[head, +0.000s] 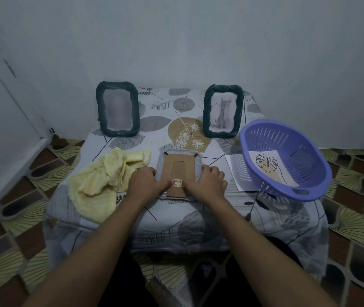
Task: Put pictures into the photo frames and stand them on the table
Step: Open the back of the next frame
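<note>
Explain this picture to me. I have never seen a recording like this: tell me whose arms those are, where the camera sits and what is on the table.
There is no machine here. A person wears a camera on the head, looking down, so the two arms are their own. The left hand and right hand hold a face-down frame by its sides, thumbs on its cardboard back. Behind it two frames stand upright: the left frame, its picture blurred, and the cat frame. A yellow cloth lies left of the hands. On the right a purple basket holds a leaf picture, with another sheet partly under it. All rest on a table with a leaf-patterned cover.
</note>
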{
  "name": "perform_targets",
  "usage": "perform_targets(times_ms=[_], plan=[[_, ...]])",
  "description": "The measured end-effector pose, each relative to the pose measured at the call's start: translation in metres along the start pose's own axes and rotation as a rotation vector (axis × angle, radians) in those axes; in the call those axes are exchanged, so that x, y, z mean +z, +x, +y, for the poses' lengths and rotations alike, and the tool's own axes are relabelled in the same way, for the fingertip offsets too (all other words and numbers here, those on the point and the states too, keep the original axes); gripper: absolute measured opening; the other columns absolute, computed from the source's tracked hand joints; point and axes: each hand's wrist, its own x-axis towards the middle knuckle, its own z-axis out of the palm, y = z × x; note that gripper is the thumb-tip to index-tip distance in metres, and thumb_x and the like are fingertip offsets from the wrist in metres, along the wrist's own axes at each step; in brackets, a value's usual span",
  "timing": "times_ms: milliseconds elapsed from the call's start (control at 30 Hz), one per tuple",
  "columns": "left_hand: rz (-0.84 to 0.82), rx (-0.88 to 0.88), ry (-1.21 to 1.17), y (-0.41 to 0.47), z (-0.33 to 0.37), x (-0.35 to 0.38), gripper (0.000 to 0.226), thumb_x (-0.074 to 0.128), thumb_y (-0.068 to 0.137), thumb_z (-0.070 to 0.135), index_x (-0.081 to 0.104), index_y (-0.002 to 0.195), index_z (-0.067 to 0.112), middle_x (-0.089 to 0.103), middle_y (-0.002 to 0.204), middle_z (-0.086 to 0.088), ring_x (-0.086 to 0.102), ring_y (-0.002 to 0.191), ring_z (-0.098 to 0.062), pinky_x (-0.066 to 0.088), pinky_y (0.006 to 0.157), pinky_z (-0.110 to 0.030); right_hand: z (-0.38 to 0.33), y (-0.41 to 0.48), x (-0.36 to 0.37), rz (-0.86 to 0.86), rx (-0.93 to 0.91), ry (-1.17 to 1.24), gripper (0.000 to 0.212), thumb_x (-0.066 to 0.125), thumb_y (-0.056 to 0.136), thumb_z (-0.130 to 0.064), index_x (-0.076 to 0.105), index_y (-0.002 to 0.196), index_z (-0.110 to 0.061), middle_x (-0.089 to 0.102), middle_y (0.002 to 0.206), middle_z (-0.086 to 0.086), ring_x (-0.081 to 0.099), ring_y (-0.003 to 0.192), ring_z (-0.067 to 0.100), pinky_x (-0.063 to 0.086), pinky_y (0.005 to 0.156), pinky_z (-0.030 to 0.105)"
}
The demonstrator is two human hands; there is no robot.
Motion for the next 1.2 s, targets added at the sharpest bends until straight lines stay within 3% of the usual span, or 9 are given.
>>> perform_targets(times_ms=[133,400,533,600,667,767,967,1100,1200], plan=[[0.031,0.016,-0.047,-0.006,0.01,0.004,0.058,0.08,0.071,0.055,0.04,0.056,0.016,0.039,0.053,0.001,0.042,0.053,-0.016,0.023,0.046,-0.031,0.006,0.001,-0.003,0.018,0.015,-0.024,0.086,0.062,0.075,-0.063,0.038,0.142,-0.016,0.039,0.14,0.011,0.032,0.131,0.031,0.029,0.105,0.044],[0.023,-0.003,-0.008,-0.008,0.014,0.01,0.06,0.078,0.069,0.063,0.062,0.074,0.005,0.061,0.068,-0.009,0.059,0.067,-0.021,0.046,0.059,-0.037,0.016,0.002,-0.003,0.052,-0.031,-0.059,0.094,0.061,0.074,-0.068,0.032,0.148,-0.018,0.036,0.144,0.009,0.03,0.133,0.03,0.026,0.107,0.044],[0.022,0.002,-0.026,-0.008,0.012,0.01,0.061,0.079,0.068,0.062,0.06,0.076,0.004,0.06,0.071,-0.009,0.06,0.071,-0.025,0.046,0.06,-0.038,0.022,0.003,-0.001,0.056,-0.183,-0.029,0.093,0.053,0.077,-0.063,0.016,0.156,-0.031,0.017,0.159,0.009,0.013,0.146,0.028,0.016,0.114,0.047],[0.009,0.017,-0.024,-0.007,0.01,0.011,0.065,0.079,0.068,0.062,0.06,0.09,0.005,0.061,0.087,-0.01,0.06,0.086,-0.027,0.043,0.064,-0.035,0.026,0.006,-0.002,-0.016,-0.27,-0.092,0.084,0.049,0.087,-0.057,0.009,0.158,-0.037,-0.003,0.166,0.008,-0.003,0.152,0.029,0.005,0.118,0.052],[-0.049,0.004,-0.009,-0.003,0.008,0.011,0.083,0.078,0.069,0.062,0.053,0.123,0.004,0.055,0.119,-0.014,0.053,0.113,-0.03,0.044,0.081,-0.035,0.031,0.01,-0.001,-0.077,-0.325,-0.16,0.074,0.044,0.095,-0.054,0.004,0.157,-0.042,-0.016,0.166,0.005,-0.012,0.152,0.029,-0.002,0.119,0.054],[-0.113,-0.008,-0.054,0.001,0.009,0.007,0.098,0.078,0.073,0.058,0.033,0.145,0.009,0.041,0.142,-0.016,0.047,0.126,-0.032,0.044,0.094,-0.039,0.036,0.012,0.003,-0.101,-0.37,-0.212,0.064,0.033,0.099,-0.054,0.004,0.155,-0.049,-0.016,0.166,0.002,-0.008,0.153,0.029,-0.005,0.119,0.056],[-0.096,0.061,-0.098,0.028,0.014,0.009,0.058,0.06,0.093,0.028,0.041,0.146,0.013,0.042,0.14,-0.019,0.048,0.125,-0.032,0.039,0.095,-0.034,0.037,0.014,0.006,-0.097,-0.367,-0.227,0.06,0.03,0.098,-0.056,0.008,0.154,-0.051,-0.005,0.168,0.002,-0.001,0.153,0.028,-0.006,0.119,0.057],[-0.044,0.091,-0.043,0.051,0.021,0.014,0.046,0.046,0.101,0.019,0.045,0.145,0.009,0.047,0.137,-0.025,0.042,0.13,-0.034,0.03,0.099,-0.033,0.037,0.017,0.007,-0.095,-0.359,-0.211,0.061,0.03,0.095,-0.058,0.011,0.153,-0.052,-0.002,0.168,0.0,0.001,0.153,0.028,-0.005,0.118,0.057],[-0.004,0.079,-0.041,0.066,0.027,0.016,0.039,0.045,0.101,0.016,0.054,0.137,0.003,0.052,0.13,-0.027,0.047,0.125,-0.036,0.036,0.094,-0.036,0.037,0.017,0.007,-0.089,-0.364,-0.22,0.065,0.023,0.09,-0.06,0.013,0.153,-0.051,0.006,0.167,-0.001,0.004,0.153,0.028,-0.003,0.118,0.058]])
